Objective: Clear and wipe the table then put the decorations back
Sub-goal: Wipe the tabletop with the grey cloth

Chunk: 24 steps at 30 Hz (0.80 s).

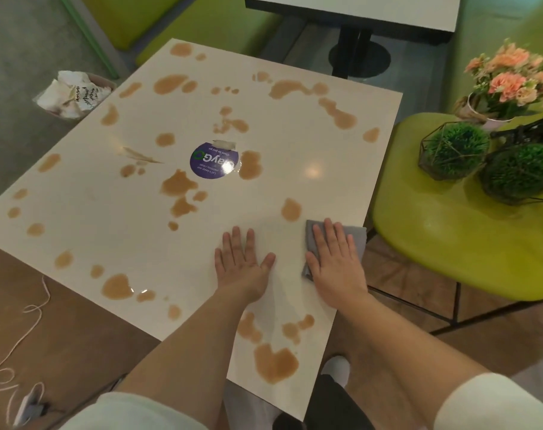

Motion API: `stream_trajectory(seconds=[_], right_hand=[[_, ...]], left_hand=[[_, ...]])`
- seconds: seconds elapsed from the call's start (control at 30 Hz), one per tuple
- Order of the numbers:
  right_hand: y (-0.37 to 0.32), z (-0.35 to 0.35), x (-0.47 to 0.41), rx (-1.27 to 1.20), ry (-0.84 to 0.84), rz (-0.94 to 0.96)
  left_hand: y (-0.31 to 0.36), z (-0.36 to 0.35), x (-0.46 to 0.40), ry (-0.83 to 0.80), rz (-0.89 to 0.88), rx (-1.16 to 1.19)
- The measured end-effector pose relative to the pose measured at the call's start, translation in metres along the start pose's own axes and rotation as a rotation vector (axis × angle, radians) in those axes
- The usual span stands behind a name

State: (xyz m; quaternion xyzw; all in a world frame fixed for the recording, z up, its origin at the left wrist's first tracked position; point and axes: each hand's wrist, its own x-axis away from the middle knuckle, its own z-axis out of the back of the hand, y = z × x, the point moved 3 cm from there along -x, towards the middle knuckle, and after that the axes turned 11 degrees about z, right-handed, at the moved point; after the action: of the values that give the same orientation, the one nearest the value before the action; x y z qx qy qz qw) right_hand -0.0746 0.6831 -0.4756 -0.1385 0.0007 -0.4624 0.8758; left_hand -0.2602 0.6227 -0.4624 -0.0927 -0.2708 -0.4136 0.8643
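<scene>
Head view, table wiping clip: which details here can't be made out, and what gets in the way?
- Grey cloth: most of it lies under the right hand; its full shape is hidden.
- Purple sticker: small print upside down, partly washed out by glare.
- Dark ornament on the green chair: cut off by the frame edge behind the wire-caged plant balls.
- Bin: only crumpled paper shows; anything below is hidden.

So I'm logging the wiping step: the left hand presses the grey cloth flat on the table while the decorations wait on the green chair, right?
Not quite: the head view shows the right hand pressing the grey cloth flat on the table. The left hand lies bare on the tabletop. The decorations do wait on the green chair.
</scene>
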Motion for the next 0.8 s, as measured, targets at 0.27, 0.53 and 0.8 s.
stream_trajectory(seconds=[0.27, 0.53, 0.8], right_hand=[[-0.005, -0.005, 0.012, -0.005, -0.014, 0.155], [-0.036, -0.01, 0.023, -0.036, 0.03, 0.154], [-0.003, -0.003, -0.021, -0.016, 0.058, -0.042]], left_hand=[[0.001, 0.001, -0.001, -0.014, 0.001, -0.007], [0.001, 0.001, 0.001, -0.02, -0.001, -0.014], [0.001, 0.002, 0.0, -0.043, -0.003, 0.0]])
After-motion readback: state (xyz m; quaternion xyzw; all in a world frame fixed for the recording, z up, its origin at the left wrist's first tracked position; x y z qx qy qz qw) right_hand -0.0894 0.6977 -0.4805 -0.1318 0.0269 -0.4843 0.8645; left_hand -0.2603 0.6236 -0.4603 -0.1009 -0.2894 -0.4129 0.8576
